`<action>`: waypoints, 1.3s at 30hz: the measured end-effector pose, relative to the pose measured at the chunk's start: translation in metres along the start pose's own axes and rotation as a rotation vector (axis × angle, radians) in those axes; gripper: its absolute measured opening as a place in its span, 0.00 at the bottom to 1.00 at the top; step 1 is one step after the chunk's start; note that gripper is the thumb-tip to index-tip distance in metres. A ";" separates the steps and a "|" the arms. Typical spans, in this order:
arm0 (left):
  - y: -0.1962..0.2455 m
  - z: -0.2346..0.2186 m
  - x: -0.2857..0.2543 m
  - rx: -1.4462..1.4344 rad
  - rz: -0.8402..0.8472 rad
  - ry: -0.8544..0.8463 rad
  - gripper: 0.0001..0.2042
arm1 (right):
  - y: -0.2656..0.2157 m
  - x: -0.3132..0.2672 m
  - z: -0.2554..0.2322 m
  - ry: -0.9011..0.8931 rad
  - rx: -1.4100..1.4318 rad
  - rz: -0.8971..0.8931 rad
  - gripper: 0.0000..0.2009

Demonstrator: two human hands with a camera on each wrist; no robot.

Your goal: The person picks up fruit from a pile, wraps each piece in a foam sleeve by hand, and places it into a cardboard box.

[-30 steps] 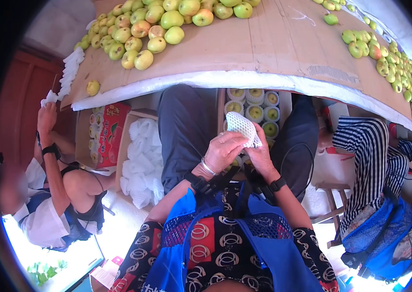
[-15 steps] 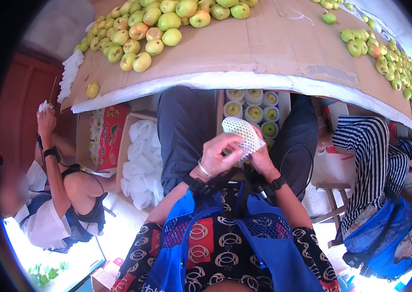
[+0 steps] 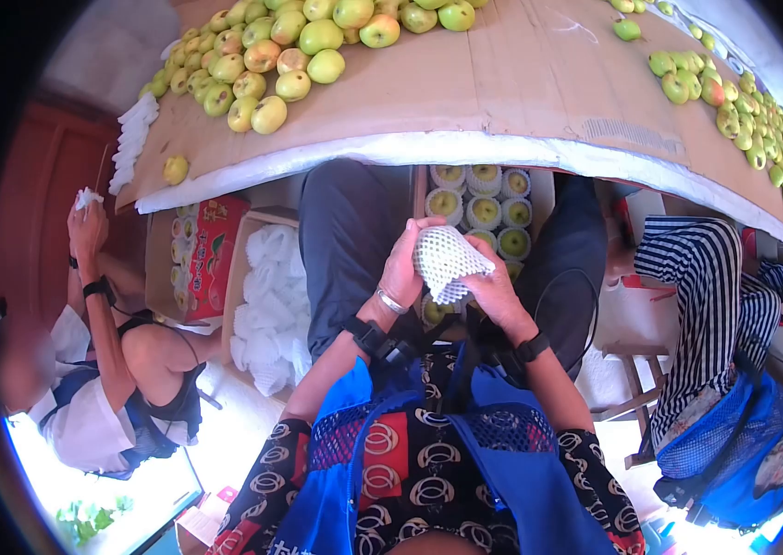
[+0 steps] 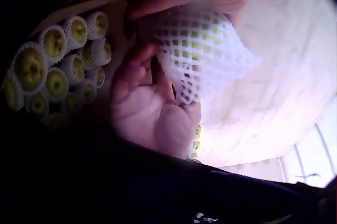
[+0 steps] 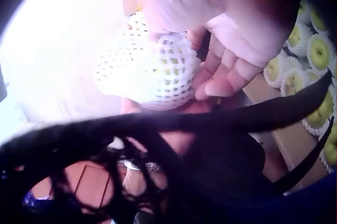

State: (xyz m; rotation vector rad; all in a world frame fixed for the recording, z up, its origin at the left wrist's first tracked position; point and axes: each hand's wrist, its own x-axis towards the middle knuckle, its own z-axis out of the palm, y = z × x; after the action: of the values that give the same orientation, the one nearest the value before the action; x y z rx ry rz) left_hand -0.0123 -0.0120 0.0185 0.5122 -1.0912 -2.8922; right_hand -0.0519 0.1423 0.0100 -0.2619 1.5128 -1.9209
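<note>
Just right of the frame's centre, the left hand (image 3: 400, 273) and right hand (image 3: 499, 294) are holding a white foam net (image 3: 447, 263) between them, green fruit (image 4: 196, 44) showing through, while wrapped apples (image 3: 484, 213) are sitting behind.

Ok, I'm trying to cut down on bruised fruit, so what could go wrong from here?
The netted apple, held between the left hand and right hand, might slip and strike the packed apples below. Its foam net has a loose end bunched beyond the fruit, which could tear if pulled hard. Also, a lone apple near the edge of the cardboard-covered table might roll off if bumped.
</note>
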 end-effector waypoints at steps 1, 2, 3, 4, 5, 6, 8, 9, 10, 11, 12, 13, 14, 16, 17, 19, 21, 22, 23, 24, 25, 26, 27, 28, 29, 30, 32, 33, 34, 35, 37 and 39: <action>-0.002 -0.002 0.001 0.001 -0.001 0.000 0.20 | 0.003 0.001 0.001 0.018 -0.131 -0.062 0.22; -0.004 -0.006 0.003 0.027 0.011 0.019 0.20 | 0.004 0.003 0.002 0.034 -0.262 -0.124 0.21; -0.006 -0.010 0.004 0.053 0.024 0.039 0.20 | 0.001 0.003 0.004 0.032 -0.260 -0.124 0.21; -0.008 -0.013 0.004 0.054 0.024 0.041 0.20 | -0.003 0.002 0.006 0.060 -0.363 -0.151 0.21; -0.010 -0.017 0.005 0.114 0.061 0.065 0.19 | -0.008 0.001 0.008 0.090 -0.466 -0.177 0.20; -0.013 -0.020 0.006 0.175 0.096 0.087 0.19 | -0.014 0.000 0.010 0.094 -0.465 -0.176 0.20; -0.026 -0.036 0.011 0.283 0.108 0.111 0.19 | -0.023 -0.001 0.011 0.081 -0.634 -0.158 0.19; -0.024 -0.033 0.011 0.389 0.128 0.140 0.18 | -0.023 -0.001 0.010 0.082 -0.634 -0.157 0.19; -0.022 -0.031 0.010 0.390 0.129 0.141 0.18 | -0.023 0.001 0.008 0.066 -0.586 -0.104 0.19; -0.020 -0.029 0.008 0.128 0.009 0.135 0.19 | -0.023 0.002 0.008 0.049 -0.538 -0.052 0.19; -0.015 -0.023 0.006 -0.134 -0.110 0.127 0.19 | -0.026 0.002 0.010 0.047 -0.538 -0.055 0.19; -0.013 -0.020 0.006 -0.134 -0.109 0.127 0.19 | -0.032 0.001 0.012 0.051 -0.481 0.023 0.18; -0.013 -0.018 0.005 -0.124 -0.080 0.105 0.19 | -0.034 -0.001 0.013 0.056 -0.424 0.103 0.18; -0.011 -0.012 0.002 -0.116 -0.055 0.080 0.20 | -0.029 0.001 0.012 0.073 -0.431 0.065 0.18; -0.010 -0.010 0.000 -0.118 -0.047 0.069 0.20 | -0.027 0.001 0.012 0.087 -0.436 0.022 0.17; -0.008 -0.009 0.000 -0.119 -0.036 0.058 0.20 | -0.028 0.002 0.013 0.084 -0.304 0.089 0.17; -0.011 -0.011 0.002 -0.131 -0.039 0.114 0.20 | -0.031 0.004 0.014 0.078 -0.174 0.158 0.16; -0.012 -0.013 0.002 -0.132 -0.040 0.116 0.20 | -0.033 0.005 0.014 0.055 -0.178 0.191 0.16; -0.012 -0.016 0.002 -0.161 -0.047 0.126 0.20 | -0.034 0.006 0.013 0.033 -0.182 0.224 0.16; -0.012 -0.017 0.002 -0.190 -0.056 0.134 0.20 | -0.035 0.005 0.014 0.035 -0.182 0.225 0.16; -0.012 -0.018 0.002 -0.191 -0.058 0.134 0.20 | -0.036 0.004 0.016 0.017 -0.212 0.185 0.17; -0.012 -0.019 0.003 -0.243 -0.092 0.093 0.21 | -0.036 0.004 0.016 -0.001 -0.243 0.144 0.18; -0.011 -0.018 0.003 -0.294 -0.125 0.052 0.21 | -0.037 0.004 0.016 -0.001 -0.243 0.143 0.18; -0.009 -0.018 0.002 -0.295 -0.124 0.052 0.21 | -0.037 0.005 0.015 -0.034 -0.164 0.131 0.20; -0.007 -0.018 0.001 -0.320 -0.170 0.023 0.22 | -0.038 0.005 0.014 -0.068 -0.085 0.118 0.22; -0.005 -0.016 -0.001 -0.346 -0.216 -0.004 0.22 | -0.040 0.004 0.011 -0.070 -0.085 0.120 0.22; -0.003 -0.009 -0.002 -0.323 -0.175 0.064 0.22 | -0.047 0.000 0.004 0.055 -0.225 0.167 0.24; -0.003 -0.007 -0.002 -0.298 -0.134 0.129 0.23 | -0.041 0.002 0.001 0.055 -0.226 0.168 0.24; -0.005 -0.010 0.000 -0.286 -0.119 0.164 0.22 | -0.031 0.005 -0.002 0.140 -0.309 -0.051 0.24; -0.007 -0.012 0.001 -0.286 -0.119 0.162 0.22 | -0.024 0.006 -0.005 0.224 -0.390 -0.271 0.23; -0.012 -0.014 0.002 -0.307 -0.102 0.226 0.19 | -0.040 -0.001 0.006 0.295 -0.231 -0.238 0.18; -0.013 -0.016 0.002 -0.279 -0.074 0.197 0.18 | -0.043 -0.004 0.006 0.316 -0.721 -0.527 0.13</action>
State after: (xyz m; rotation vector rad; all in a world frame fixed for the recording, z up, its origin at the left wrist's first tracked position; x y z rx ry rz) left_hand -0.0075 -0.0128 -0.0021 0.8151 -0.6436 -2.9082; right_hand -0.0619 0.1447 0.0528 -0.7616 2.5227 -1.7549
